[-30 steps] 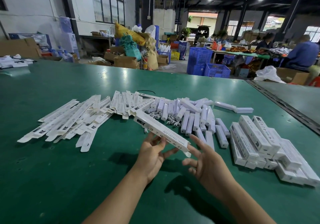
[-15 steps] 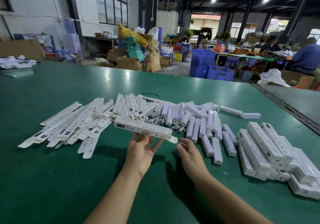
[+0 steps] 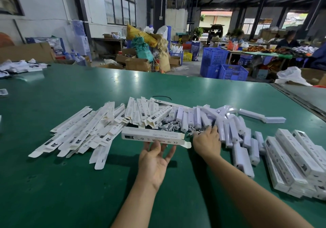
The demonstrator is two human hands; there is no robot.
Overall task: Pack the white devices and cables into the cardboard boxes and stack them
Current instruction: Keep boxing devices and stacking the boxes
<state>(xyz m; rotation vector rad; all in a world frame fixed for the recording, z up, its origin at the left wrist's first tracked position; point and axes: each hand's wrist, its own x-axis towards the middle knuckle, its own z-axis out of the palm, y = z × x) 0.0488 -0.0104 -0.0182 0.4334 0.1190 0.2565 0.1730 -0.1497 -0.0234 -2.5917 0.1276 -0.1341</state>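
Green worktop (image 3: 53, 183) fills most of the view, with a cluttered warehouse floor behind it. On its right side sits a stack of closed boxes (image 3: 298, 162), so part of the job looks done. Much is left: a spread of flat, unfolded cartons (image 3: 82, 132) lies to the left, and a heap of loose white devices (image 3: 229, 129) lies in the middle, with coiled cables (image 3: 169, 127) between them.

One box (image 3: 151, 135) is set up and held just above the worktop by the left hand (image 3: 155, 160), palm up, fingers (image 3: 156, 146) spread under it and only loosely curled; its end flap hangs open on the right, and I cannot tell whether anything is inside. The right hand (image 3: 206, 143) reaches into the heap, palm down, fingers on the cables and devices; whether it has gripped one is hidden.

I judge this box is at the filling step, with many more cartons to fold, fill and stack.
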